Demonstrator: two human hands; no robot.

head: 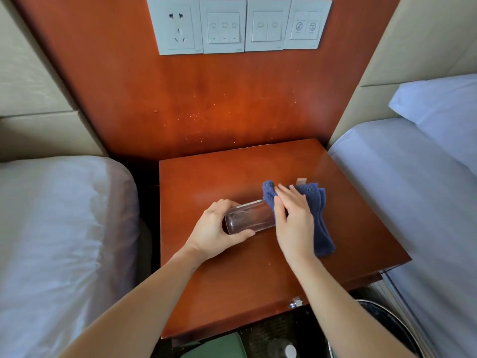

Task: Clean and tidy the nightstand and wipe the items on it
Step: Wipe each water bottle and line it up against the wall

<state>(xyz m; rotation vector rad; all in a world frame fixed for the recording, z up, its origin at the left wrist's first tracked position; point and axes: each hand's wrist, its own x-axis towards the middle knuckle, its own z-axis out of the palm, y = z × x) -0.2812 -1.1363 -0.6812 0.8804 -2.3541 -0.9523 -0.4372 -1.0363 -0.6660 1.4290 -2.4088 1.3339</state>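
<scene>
A clear drinking glass (249, 217) lies on its side above the reddish wooden nightstand (211, 177). My left hand (214, 228) grips its base end, thumb below and fingers over the top. My right hand (293, 218) holds a dark blue cloth (320, 223) against the glass's open end, fingers laid over the cloth. The cloth hangs down to the right of my hand and reaches the nightstand top. A small pale object (301, 181) peeks out behind the cloth.
Beds with white sheets flank the nightstand, left (56, 241) and right (418, 202). A wooden back panel carries a socket and switch plates (238, 25). A dark bin (387, 329) stands at the lower right, a green object (219, 347) below the front edge.
</scene>
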